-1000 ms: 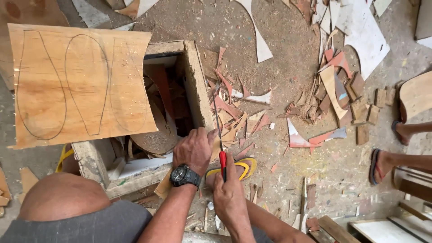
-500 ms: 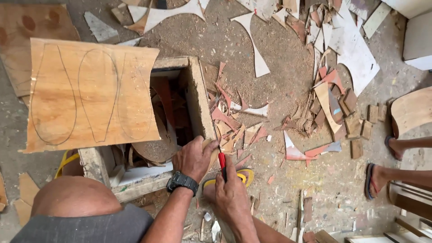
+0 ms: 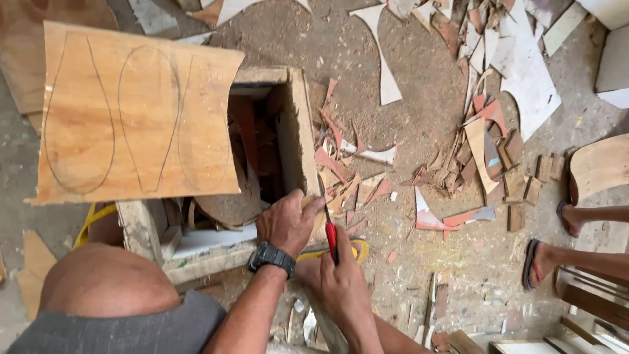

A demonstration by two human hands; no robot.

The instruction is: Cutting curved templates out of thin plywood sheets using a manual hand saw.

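Observation:
My left hand [image 3: 287,223], with a black watch on the wrist, grips a small tan wooden piece [image 3: 313,211] against the corner of an open wooden box [image 3: 298,124]. My right hand [image 3: 334,278] is closed around a red-handled cutter [image 3: 331,237] whose thin blade points up at that piece. A bent plywood sheet [image 3: 134,115] with curved pencilled outlines lies across the left part of the box. My knee [image 3: 105,278] shows at the lower left.
Wood offcuts and white and red scraps [image 3: 485,151] litter the concrete floor on the right. Another person's sandalled feet [image 3: 547,262] are at the right edge, near a curved plywood piece [image 3: 599,164]. A yellow band [image 3: 92,219] lies beside the box.
The view has shifted slightly downward. Both hands stay at the box corner, with the cutter's blade working against the small wooden piece.

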